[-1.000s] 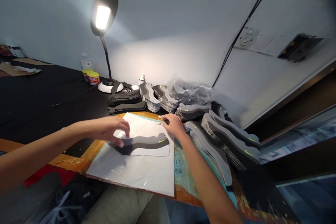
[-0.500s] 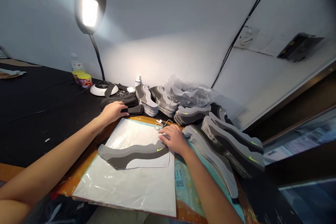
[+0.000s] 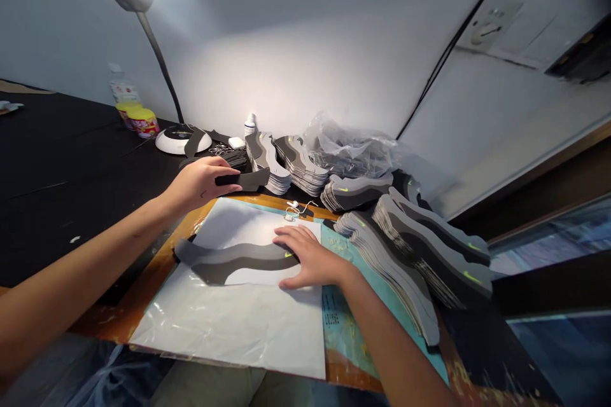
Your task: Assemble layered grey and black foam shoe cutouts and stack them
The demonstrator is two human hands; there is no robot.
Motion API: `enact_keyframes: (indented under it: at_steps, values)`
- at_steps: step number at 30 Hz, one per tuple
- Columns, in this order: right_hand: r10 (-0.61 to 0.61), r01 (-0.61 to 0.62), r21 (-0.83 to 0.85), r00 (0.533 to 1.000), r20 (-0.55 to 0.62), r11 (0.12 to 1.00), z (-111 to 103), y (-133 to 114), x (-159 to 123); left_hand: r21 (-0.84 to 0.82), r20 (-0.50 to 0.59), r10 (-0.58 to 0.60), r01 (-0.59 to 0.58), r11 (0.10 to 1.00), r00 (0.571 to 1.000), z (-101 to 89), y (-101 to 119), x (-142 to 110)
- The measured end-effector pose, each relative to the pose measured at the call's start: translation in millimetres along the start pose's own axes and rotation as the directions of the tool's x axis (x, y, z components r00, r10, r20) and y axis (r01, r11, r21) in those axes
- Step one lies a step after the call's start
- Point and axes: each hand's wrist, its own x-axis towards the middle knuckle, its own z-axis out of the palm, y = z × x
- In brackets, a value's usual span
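My left hand (image 3: 200, 183) is raised over the table's far side and grips a narrow dark foam strip (image 3: 241, 180) between its fingers. My right hand (image 3: 308, 259) lies flat, fingers apart, on the right end of a wavy grey layered shoe-upper piece (image 3: 233, 261). A small lime-green swoosh on that piece is mostly covered by my fingers. The piece rests on a clear-wrapped white sheet (image 3: 229, 324). A short tangle of thin white cord (image 3: 292, 212) lies just beyond the sheet's far edge.
Tall stacks of grey cut pieces (image 3: 410, 261) crowd the right of the mat (image 3: 348, 337), with more behind (image 3: 300, 165). Behind them lie a crumpled plastic bag (image 3: 351, 149), a lamp base (image 3: 181, 140), and yellow-lidded jars (image 3: 140, 122) on the black table (image 3: 62, 159).
My left hand has left the sheet and lifted a dark strip from the far pile. My right hand has slid onto the grey piece's right end, and the view has tilted slightly.
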Motion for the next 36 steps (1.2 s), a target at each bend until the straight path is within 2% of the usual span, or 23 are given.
enact_keyframes:
  at_steps: [3, 6, 8, 10, 12, 14, 17, 23, 25, 29, 36]
  values:
    - [0.034, -0.040, -0.041, 0.989, -0.146, 0.998, 10.5, -4.5, 10.0, -0.129, 0.036, 0.141, -0.135, 0.982, 0.989, -0.9, 18.2, -8.6]
    - [0.111, -0.123, -0.029, 0.958, -0.263, 0.992, 11.5, -3.2, 15.6, -0.239, 0.058, 0.215, -0.196, 0.951, 0.975, 11.8, 31.3, -22.5]
    - [0.154, -0.137, 0.075, 0.935, -0.318, 0.988, 7.4, 2.8, 14.9, -0.265, 0.049, 0.224, -0.203, 0.943, 0.973, 23.0, 38.2, -30.6]
    - [0.218, -0.120, 0.279, 0.911, -0.351, 0.953, 2.9, 10.8, 11.6, -0.277, 0.056, 0.239, -0.215, 0.936, 0.969, 32.4, 44.8, -36.7]
    - [0.289, -0.093, 0.496, 0.897, -0.335, 0.863, -0.1, 17.3, 8.1, -0.268, 0.081, 0.269, -0.239, 0.933, 0.960, 39.0, 50.6, -42.0]
    - [0.333, -0.100, 0.589, 0.893, -0.301, 0.802, -1.3, 19.4, 6.4, -0.231, 0.101, 0.287, -0.258, 0.938, 0.953, 44.0, 54.2, -47.4]
    - [0.344, -0.155, 0.518, 0.892, -0.293, 0.841, -1.8, 15.0, 7.4, -0.221, 0.129, 0.278, -0.246, 0.944, 0.952, 50.5, 55.0, -55.4]
    - [0.327, -0.191, 0.435, 0.907, -0.264, 0.880, -2.6, 7.5, 10.6, -0.313, 0.192, 0.228, -0.161, 0.936, 0.955, 57.8, 52.6, -60.6]
    - [0.327, -0.186, 0.463, 0.913, -0.245, 0.867, -2.7, 8.8, 10.1, -0.293, 0.214, 0.226, -0.159, 0.943, 0.950, 57.7, 52.0, -59.9]
    - [0.364, -0.204, 0.591, 0.917, -0.164, 0.780, -3.0, 10.9, 8.2, -0.302, 0.258, 0.220, -0.138, 0.943, 0.941, 56.2, 48.8, -60.0]
    - [0.342, -0.170, 0.606, 0.922, -0.180, 0.777, -1.7, 12.7, 9.1, -0.382, 0.294, 0.224, -0.100, 0.919, 0.929, 52.1, 47.6, -58.2]
